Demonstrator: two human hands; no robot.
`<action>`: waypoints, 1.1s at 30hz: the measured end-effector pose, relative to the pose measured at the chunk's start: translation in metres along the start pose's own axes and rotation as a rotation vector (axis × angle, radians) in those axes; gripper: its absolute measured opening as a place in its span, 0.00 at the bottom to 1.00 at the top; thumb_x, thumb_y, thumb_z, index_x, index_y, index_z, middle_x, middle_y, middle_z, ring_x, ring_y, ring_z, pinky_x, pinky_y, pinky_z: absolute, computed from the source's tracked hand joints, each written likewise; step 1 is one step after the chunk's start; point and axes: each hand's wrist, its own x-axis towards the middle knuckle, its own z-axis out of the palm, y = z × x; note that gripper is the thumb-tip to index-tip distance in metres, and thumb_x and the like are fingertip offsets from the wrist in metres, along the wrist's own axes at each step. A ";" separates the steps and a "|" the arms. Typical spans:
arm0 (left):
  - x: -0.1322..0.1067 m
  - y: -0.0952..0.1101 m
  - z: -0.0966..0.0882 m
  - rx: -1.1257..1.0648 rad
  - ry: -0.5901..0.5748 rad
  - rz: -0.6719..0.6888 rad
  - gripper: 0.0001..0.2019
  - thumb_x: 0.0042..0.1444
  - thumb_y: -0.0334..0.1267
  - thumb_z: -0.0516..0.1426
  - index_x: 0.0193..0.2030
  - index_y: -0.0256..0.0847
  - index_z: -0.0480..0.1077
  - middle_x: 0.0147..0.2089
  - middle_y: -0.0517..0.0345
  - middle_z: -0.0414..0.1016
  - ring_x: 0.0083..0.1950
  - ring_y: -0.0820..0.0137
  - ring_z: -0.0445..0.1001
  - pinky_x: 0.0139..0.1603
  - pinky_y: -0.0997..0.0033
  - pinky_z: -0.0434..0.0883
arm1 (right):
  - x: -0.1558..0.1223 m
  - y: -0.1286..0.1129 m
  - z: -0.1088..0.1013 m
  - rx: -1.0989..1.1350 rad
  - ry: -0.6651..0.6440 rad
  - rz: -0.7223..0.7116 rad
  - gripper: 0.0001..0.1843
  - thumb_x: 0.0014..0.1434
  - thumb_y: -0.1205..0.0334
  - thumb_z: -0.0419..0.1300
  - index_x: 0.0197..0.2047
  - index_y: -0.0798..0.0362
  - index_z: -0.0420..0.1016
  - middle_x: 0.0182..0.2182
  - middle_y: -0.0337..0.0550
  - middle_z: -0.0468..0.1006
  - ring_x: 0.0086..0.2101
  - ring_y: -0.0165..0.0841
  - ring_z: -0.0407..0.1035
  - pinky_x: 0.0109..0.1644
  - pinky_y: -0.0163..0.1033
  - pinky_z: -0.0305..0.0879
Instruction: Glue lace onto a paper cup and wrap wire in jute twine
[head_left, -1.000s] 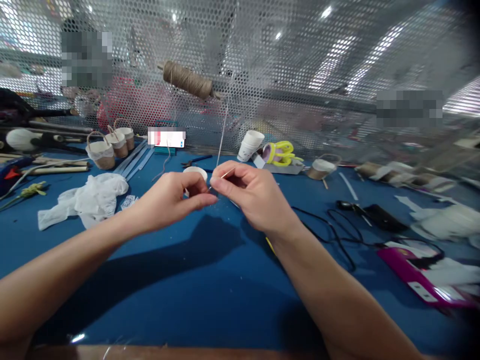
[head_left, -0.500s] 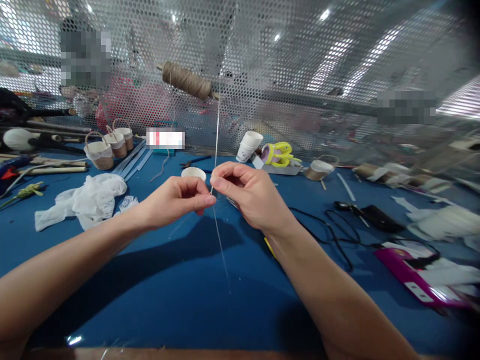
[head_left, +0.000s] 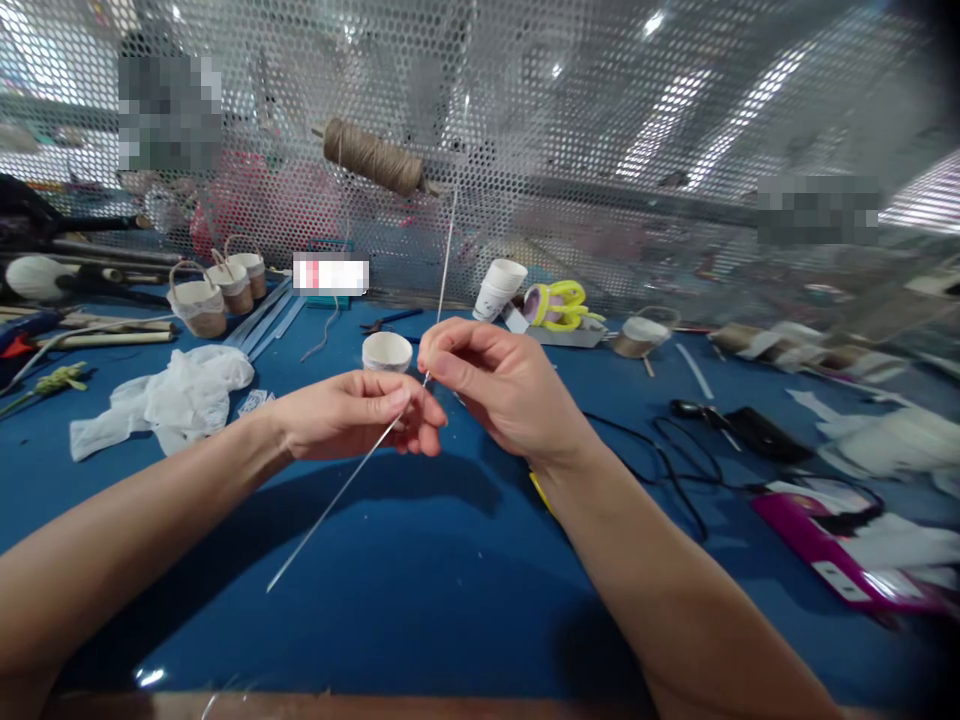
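A thin white wire [head_left: 337,497] runs from high above my hands down toward the lower left, with a bend between my hands. The fingertips of my right hand [head_left: 499,385] pinch it near that bend. My left hand [head_left: 360,410] has its thumb pressed on the lower length against the fingers; the other fingers are loosely curled below. Just behind the left hand stands a small white cup [head_left: 387,352], its lower part partly covered by the fingers.
White gauzy cloth [head_left: 169,395] and small handled baskets [head_left: 199,308] lie to the left. A twine spool [head_left: 373,157] hangs on the mesh. White cups [head_left: 496,290], yellow-handled scissors [head_left: 562,305], black cable [head_left: 667,470] and a magenta device [head_left: 825,550] lie across the right side.
My left hand has shifted slightly down, its fingers extending more under the wire. The wire's lower length has swung from pointing down-right to down-left. My right hand keeps its pinch.
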 end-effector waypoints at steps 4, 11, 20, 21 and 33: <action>0.001 -0.002 0.006 0.147 0.089 0.059 0.16 0.48 0.50 0.60 0.25 0.38 0.66 0.24 0.63 0.66 0.28 0.75 0.64 0.33 0.73 0.61 | -0.001 -0.001 0.001 -0.089 -0.019 -0.007 0.09 0.52 0.58 0.62 0.27 0.52 0.69 0.26 0.37 0.71 0.29 0.29 0.67 0.36 0.37 0.67; -0.002 0.010 0.022 1.422 0.720 0.244 0.11 0.52 0.35 0.55 0.20 0.37 0.62 0.20 0.62 0.61 0.26 0.73 0.59 0.32 0.69 0.57 | 0.000 0.004 0.007 -0.536 0.220 -0.099 0.05 0.52 0.67 0.60 0.26 0.54 0.69 0.27 0.41 0.72 0.30 0.29 0.66 0.38 0.37 0.65; -0.004 0.012 -0.003 0.337 0.125 0.092 0.15 0.52 0.49 0.57 0.35 0.38 0.72 0.34 0.55 0.74 0.36 0.72 0.69 0.39 0.70 0.64 | 0.001 0.001 -0.001 -0.013 0.064 0.016 0.08 0.50 0.60 0.63 0.26 0.54 0.71 0.25 0.36 0.69 0.27 0.26 0.64 0.34 0.35 0.66; -0.003 0.010 -0.005 0.256 0.084 0.063 0.15 0.50 0.50 0.58 0.34 0.39 0.72 0.32 0.55 0.73 0.35 0.72 0.69 0.38 0.70 0.64 | 0.001 0.001 -0.002 0.014 0.048 0.024 0.08 0.50 0.60 0.64 0.26 0.54 0.71 0.25 0.36 0.69 0.27 0.26 0.65 0.34 0.35 0.66; 0.000 0.008 0.020 1.465 0.700 0.229 0.10 0.52 0.34 0.53 0.22 0.37 0.64 0.22 0.58 0.67 0.28 0.70 0.64 0.36 0.65 0.60 | 0.002 0.013 0.007 -0.570 0.262 -0.150 0.05 0.52 0.65 0.59 0.26 0.54 0.69 0.28 0.41 0.72 0.30 0.30 0.66 0.37 0.37 0.65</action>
